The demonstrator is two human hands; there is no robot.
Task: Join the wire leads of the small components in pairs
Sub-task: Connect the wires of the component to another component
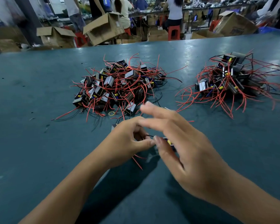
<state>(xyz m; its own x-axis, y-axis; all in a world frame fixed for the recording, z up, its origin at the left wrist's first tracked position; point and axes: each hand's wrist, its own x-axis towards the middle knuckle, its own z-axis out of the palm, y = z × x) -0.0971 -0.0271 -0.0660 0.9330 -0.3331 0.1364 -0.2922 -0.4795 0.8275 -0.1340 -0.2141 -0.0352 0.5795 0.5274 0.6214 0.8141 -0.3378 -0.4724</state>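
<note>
Red and black leads meet low in mid-frame, where the left hand (129,136) pinches a thin black wire (149,135) and the right hand (176,143) thumbs a small component (169,142), fingers splayed, presumably twisting a pair. Unjoined heap (118,84) waits centre on the teal surface (39,94).

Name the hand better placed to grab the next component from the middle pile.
Probably the right hand: its outstretched fingers already point toward the middle pile, while the left hand is curled, pinching a thin black lead.
</note>
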